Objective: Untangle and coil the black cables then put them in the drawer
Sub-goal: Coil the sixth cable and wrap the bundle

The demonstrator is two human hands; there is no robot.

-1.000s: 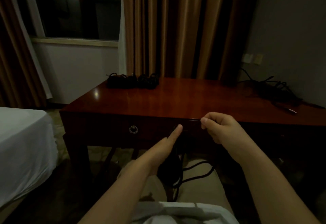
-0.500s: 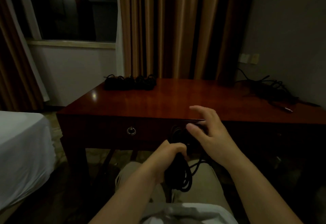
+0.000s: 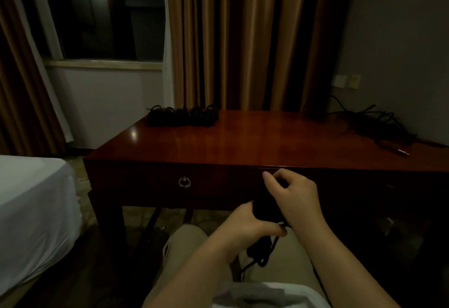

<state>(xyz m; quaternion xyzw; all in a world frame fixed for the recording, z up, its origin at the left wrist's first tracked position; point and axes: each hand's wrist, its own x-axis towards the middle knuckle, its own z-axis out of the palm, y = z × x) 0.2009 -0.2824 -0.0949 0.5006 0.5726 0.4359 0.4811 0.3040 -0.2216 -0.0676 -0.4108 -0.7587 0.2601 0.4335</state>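
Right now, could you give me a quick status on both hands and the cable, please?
Left hand grips the black cable coil from below. Right hand pinches its top. Drawer shut.

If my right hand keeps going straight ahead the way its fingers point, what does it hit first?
Most likely the dark drawer front of the desk, just beyond the right hand holding the black cable bundle; depth is unclear in this dim view.
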